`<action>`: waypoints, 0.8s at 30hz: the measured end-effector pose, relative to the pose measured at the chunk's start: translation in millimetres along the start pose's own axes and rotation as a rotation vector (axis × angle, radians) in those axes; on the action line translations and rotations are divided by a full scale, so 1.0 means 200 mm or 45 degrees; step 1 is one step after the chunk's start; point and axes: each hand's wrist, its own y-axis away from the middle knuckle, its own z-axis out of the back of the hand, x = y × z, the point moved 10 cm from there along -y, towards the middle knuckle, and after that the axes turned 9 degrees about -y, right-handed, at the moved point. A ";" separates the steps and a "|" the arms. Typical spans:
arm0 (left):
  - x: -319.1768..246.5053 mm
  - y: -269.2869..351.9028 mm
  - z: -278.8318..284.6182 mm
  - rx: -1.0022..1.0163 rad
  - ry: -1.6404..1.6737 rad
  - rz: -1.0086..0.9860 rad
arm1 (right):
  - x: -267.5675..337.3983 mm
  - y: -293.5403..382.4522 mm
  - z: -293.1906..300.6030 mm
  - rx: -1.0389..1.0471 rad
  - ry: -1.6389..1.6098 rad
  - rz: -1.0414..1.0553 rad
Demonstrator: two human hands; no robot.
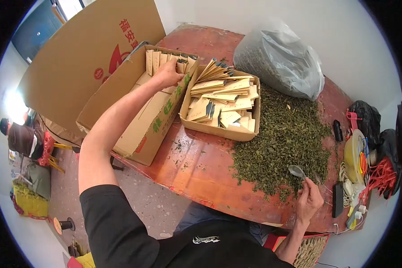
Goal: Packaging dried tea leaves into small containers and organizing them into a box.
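Note:
My left hand (168,73) reaches into the far end of a long cardboard box (144,129), beside a row of upright kraft-paper packets (156,59). Its fingers touch or nearly touch the packets at the right of the row; whether it grips one is hidden. My right hand (309,200) pinches the handle of a clear plastic spoon (296,171). The spoon's bowl is just over the near right part of a spread heap of dried green leaves (281,134). Between the two hands, a smaller cardboard box (221,131) holds many loose kraft-paper packets (232,87), some fanned out.
A clear plastic bag (278,60) of leaves stands behind the heap on the red wooden table (187,160). Along the right edge lie a yellowish round container (353,155), red string (382,177), cables and a power strip (354,214). Another person (23,135) sits far left.

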 end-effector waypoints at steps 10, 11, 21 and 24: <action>0.06 -0.04 -0.04 -0.081 -0.049 -0.067 | 0.00 -0.01 -0.02 -0.014 -0.011 -0.018; 0.08 -0.05 -0.04 -0.092 -0.074 -0.048 | 0.00 -0.01 -0.02 -0.015 -0.012 -0.017; 0.10 -0.03 -0.08 -0.071 -0.134 0.062 | -0.01 0.00 -0.02 -0.017 -0.024 -0.031; 0.09 -0.05 -0.09 -0.132 -0.084 -0.076 | -0.02 0.01 -0.02 -0.014 -0.027 -0.033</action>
